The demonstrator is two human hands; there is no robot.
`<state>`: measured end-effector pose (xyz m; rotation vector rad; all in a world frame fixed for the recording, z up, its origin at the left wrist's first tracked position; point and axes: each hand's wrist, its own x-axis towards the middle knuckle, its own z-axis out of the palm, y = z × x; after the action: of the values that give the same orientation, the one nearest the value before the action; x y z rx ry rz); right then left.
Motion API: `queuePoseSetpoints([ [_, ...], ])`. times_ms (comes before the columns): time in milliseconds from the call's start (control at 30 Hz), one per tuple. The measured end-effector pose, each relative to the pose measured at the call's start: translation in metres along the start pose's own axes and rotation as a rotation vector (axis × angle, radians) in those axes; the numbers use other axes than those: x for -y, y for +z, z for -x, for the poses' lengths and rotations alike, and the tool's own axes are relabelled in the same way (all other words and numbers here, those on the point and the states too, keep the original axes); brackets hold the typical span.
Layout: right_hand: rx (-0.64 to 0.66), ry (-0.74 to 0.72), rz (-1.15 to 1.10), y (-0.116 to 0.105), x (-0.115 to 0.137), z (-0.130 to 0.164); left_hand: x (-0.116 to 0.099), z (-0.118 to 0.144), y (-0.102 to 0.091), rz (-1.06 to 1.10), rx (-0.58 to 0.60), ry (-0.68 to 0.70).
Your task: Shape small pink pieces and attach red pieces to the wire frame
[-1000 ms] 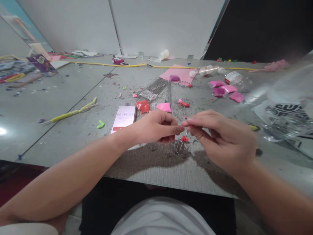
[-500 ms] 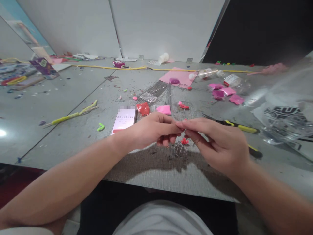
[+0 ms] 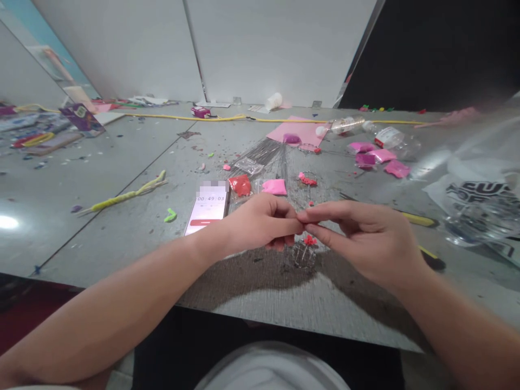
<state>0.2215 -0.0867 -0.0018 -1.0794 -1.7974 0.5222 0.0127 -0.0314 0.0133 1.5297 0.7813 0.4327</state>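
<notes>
My left hand [image 3: 260, 223] and my right hand [image 3: 365, 241] meet fingertip to fingertip above the grey table [image 3: 122, 233]. Both pinch a thin wire piece with small red beads [image 3: 309, 240], which hangs below the fingertips. Its wire loops [image 3: 303, 254] reach down to the tabletop. What lies between the pinched fingertips is too small to make out. A bundle of thin silver wires [image 3: 268, 157] fans out just behind my hands.
A phone [image 3: 207, 207] with a running timer lies left of my hands. Small red [image 3: 240, 184] and pink [image 3: 274, 187] bead bags sit behind it. Yellow-handled pliers [image 3: 418, 219] lie to the right, by a clear plastic bag [image 3: 475, 200]. A green pipe cleaner [image 3: 125, 194] lies at the left.
My hands have stayed pinched together on the beaded wire, with the fingers shifting slightly. The view has tilted a little, so everything sits lower in the picture. The timer has advanced.
</notes>
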Motion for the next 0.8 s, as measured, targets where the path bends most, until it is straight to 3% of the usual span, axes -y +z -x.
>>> queuePoseSetpoints([
  [133,-0.014,0.099,-0.188,0.001,-0.002,-0.002,0.000,0.003,0.003,-0.143,-0.035,0.046],
  [333,-0.023,0.391,-0.282,0.003,-0.007,-0.013,0.002,0.002,0.009,-0.680,-0.377,0.410],
  [467,0.022,0.548,-0.531,0.004,-0.012,-0.017,0.005,-0.001,0.009,-0.771,-0.445,0.541],
  [600,0.065,0.596,-0.670,0.004,-0.010,-0.018,0.003,0.000,0.008,-0.699,-0.430,0.513],
  [800,0.026,0.400,-0.496,0.000,-0.011,-0.013,0.001,0.001,0.004,-0.344,-0.330,0.260],
])
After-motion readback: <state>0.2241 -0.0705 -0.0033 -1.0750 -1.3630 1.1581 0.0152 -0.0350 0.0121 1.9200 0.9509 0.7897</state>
